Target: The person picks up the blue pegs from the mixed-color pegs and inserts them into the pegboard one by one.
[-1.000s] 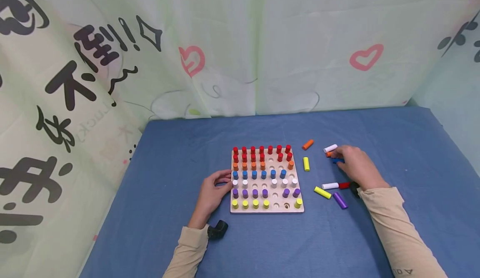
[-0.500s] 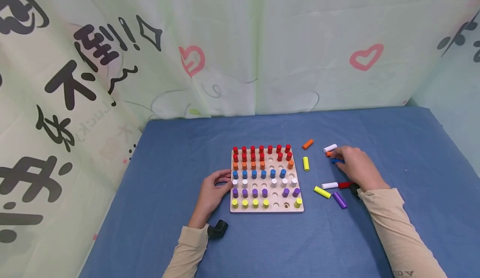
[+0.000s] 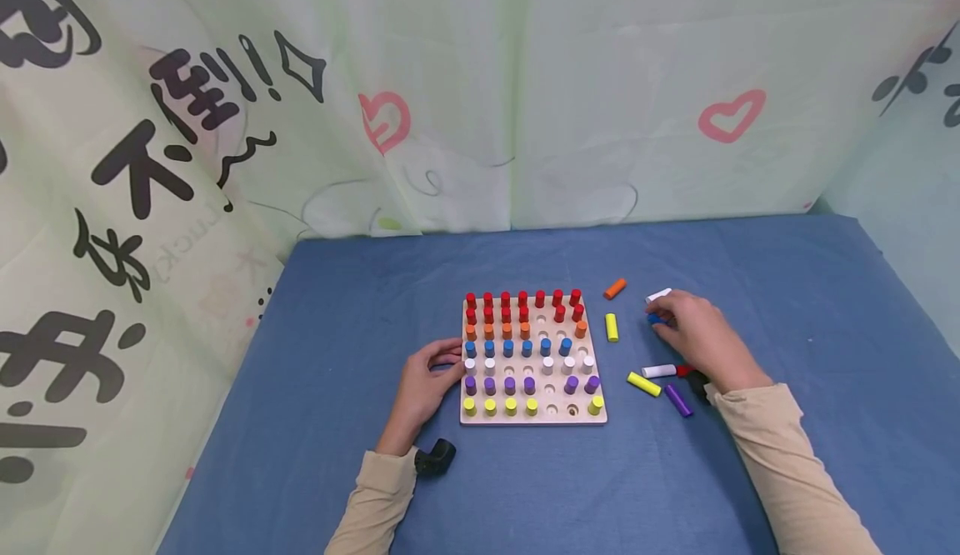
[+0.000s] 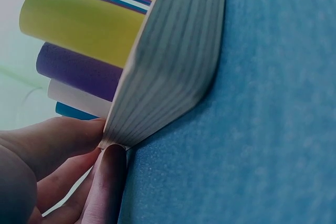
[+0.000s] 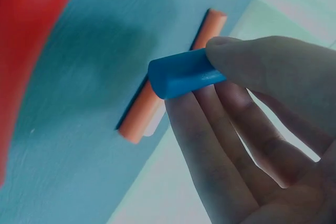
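A square wooden pegboard [image 3: 540, 418] stands on the table with rows of red, orange, blue, white, purple and yellow pegs; several holes are bare. At its left edge is my left hand [image 3: 423, 384]; in the left wrist view, thumb and fingertips pinch the board's edge. My right hand [image 3: 701, 330], off to the board's right, pinches a blue peg [image 5: 184, 72] between thumb and fingers. Behind that peg in the right wrist view, an orange peg [image 5: 137, 121] lies on the cloth, partly covering a white one [image 5: 156, 121].
Between board and right hand lie loose pegs: an orange peg [image 3: 615, 288], a yellow peg [image 3: 612, 327] and, nearer, another yellow peg [image 3: 643, 384]. A white peg [image 3: 658, 371], a red peg [image 3: 683, 369] and a purple peg [image 3: 678, 401] lie by the right wrist. A curtain [image 3: 450, 180] hangs behind.
My right hand has shifted slightly left and picked up the blue peg, which now overlaps the orange peg's place in the head view. The left hand and the board have stayed put.
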The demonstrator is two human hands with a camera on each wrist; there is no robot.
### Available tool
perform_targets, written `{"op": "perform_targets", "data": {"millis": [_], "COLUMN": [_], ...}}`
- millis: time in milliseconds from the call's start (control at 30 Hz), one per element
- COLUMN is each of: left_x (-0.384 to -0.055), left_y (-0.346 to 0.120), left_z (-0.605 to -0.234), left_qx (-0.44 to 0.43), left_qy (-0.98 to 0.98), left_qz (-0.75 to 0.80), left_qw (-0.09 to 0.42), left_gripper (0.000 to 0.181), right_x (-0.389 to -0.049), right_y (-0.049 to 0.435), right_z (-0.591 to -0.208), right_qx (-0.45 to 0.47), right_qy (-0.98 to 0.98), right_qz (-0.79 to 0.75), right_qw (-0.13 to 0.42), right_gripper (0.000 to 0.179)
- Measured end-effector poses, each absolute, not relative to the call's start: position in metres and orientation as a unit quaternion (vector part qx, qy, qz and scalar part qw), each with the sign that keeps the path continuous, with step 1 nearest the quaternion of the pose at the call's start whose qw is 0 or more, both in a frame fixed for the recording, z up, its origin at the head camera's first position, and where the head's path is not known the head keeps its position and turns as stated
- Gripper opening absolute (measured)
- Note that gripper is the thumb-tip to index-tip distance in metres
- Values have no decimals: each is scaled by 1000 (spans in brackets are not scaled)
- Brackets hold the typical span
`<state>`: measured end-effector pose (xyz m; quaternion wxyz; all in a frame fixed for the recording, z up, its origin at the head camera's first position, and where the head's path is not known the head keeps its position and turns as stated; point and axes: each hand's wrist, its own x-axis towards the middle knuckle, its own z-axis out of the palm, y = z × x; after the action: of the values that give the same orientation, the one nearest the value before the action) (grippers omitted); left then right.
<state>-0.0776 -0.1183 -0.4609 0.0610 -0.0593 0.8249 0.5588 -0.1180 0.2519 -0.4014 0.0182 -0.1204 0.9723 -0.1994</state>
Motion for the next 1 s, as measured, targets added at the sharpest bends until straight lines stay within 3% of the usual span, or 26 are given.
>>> {"op": "perform_targets", "data": {"millis": [267, 1000], "left_x": [-78, -77], "left_y": [-118, -118], "left_z": [-461, -459], "left_qx": [-58, -61], "left_qy": [827, 829], "left_qz": [556, 553], "left_qw": [60, 62], "left_gripper": [36, 37], "right_x": [-115, -106], "right_y": [241, 218], "right_z": [-396, -393], "right_qx": [-143, -170], "right_qy": [969, 951], "right_qz": [-203, -256], "right_qw": [14, 23], "right_gripper": [22, 25]}}
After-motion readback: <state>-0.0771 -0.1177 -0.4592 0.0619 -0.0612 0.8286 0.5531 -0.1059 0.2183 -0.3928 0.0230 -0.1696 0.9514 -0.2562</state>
